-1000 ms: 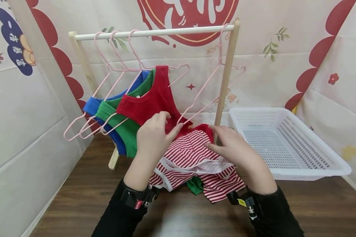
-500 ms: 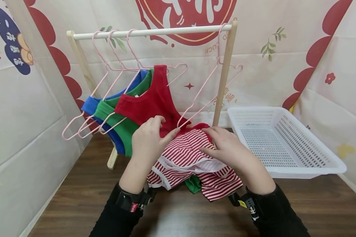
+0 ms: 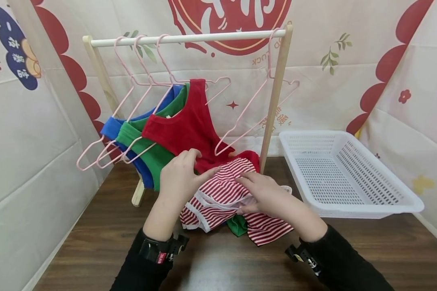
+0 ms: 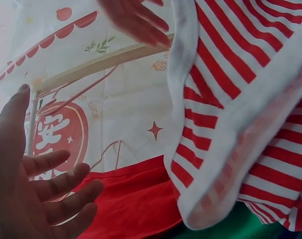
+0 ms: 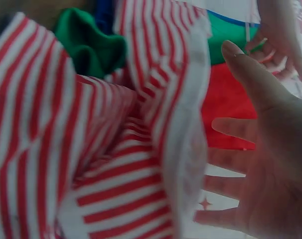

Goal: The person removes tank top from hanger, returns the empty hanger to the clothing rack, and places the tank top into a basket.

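A red-and-white striped tank top [image 3: 218,190] with white trim lies bunched below the rack. My right hand [image 3: 266,196] is over its right side, fingers extended; in the right wrist view the thumb and fingers [image 5: 230,186] stand spread beside the white trim, gripping nothing. To the left of the striped top is my left hand [image 3: 178,178], its thumb pointing toward the cloth. The left wrist view has this hand [image 4: 46,194] spread and holding nothing, with the striped top [image 4: 211,114] apart from it. Just behind the hands hangs a red tank top [image 3: 185,129] on a pink hanger.
Green [image 3: 145,161] and blue [image 3: 111,128] tank tops hang behind the red one on the wooden rack [image 3: 189,38]. A bare pink hanger [image 3: 247,109] hangs at the right end. A white basket [image 3: 349,173] stands right. Green cloth [image 3: 237,225] shows under the striped top.
My right hand has come down and left, from beside the rack's right post to over the striped top. My left hand has dropped slightly, away from the bare hanger's lower corner.
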Motion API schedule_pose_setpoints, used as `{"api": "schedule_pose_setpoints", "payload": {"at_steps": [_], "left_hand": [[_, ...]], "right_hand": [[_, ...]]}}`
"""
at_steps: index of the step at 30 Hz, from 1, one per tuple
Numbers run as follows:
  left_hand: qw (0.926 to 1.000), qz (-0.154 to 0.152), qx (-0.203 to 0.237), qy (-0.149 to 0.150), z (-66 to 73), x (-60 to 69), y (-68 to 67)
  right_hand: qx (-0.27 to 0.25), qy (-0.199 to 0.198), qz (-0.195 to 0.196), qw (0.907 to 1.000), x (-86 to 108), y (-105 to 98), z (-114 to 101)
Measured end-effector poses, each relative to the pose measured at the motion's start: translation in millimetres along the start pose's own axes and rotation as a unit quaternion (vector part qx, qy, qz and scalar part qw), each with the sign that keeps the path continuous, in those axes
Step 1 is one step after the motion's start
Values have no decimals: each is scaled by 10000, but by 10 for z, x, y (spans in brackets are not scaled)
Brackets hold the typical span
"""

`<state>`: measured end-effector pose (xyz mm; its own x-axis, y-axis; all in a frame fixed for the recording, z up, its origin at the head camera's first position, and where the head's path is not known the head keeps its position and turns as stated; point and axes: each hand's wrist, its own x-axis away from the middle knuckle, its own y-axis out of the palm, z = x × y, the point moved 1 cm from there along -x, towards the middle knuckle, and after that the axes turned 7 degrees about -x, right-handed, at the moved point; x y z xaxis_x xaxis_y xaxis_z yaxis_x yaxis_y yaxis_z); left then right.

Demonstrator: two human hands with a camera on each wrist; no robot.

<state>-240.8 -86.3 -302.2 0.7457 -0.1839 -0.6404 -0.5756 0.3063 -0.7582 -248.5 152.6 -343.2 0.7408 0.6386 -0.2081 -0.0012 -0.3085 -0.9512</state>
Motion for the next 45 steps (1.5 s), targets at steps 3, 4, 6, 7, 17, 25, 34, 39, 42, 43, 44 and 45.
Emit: {"api": "schedule_pose_setpoints", "payload": {"at_steps": [3,4,6,7,17,25,34,39,42,43,44,45], "left_hand": [[9997,-213,-37,-106,-12,23,18],[9995,-285,-42,-132,-16,30,25],[9988,-451,-53,-185,-22,43,36],[9983,-536,-57,-209,-25,48,40],[9930,-1042,86,-541,-58,72,82],[9920,-1072,216,-635,-63,82,128],[9925,-1020,269,-616,-59,78,152],[9920,-1028,291,-667,-51,84,139],[9922,-1003,315,-675,-48,93,141],[9924,-989,317,-667,-48,97,146],[9925,-977,324,-666,-48,100,150],[9926,-966,324,-665,-47,103,153]], "right_hand": [[-92,88,-171,9998,-26,98,4],[-123,144,-225,9996,-34,130,7],[-154,273,-294,9991,-57,188,21],[-144,341,-300,9989,-69,215,33],[-472,1295,-362,9898,-240,351,134],[-277,1632,-742,9834,-394,447,143],[-270,1590,-756,9840,-416,507,180],[-519,1389,-432,9880,-386,469,207],[-735,1301,-168,9886,-357,409,219],[-804,1289,-70,9884,-346,384,226],[-852,1263,32,9883,-335,361,231],[-900,1256,117,9879,-321,336,235]]}}
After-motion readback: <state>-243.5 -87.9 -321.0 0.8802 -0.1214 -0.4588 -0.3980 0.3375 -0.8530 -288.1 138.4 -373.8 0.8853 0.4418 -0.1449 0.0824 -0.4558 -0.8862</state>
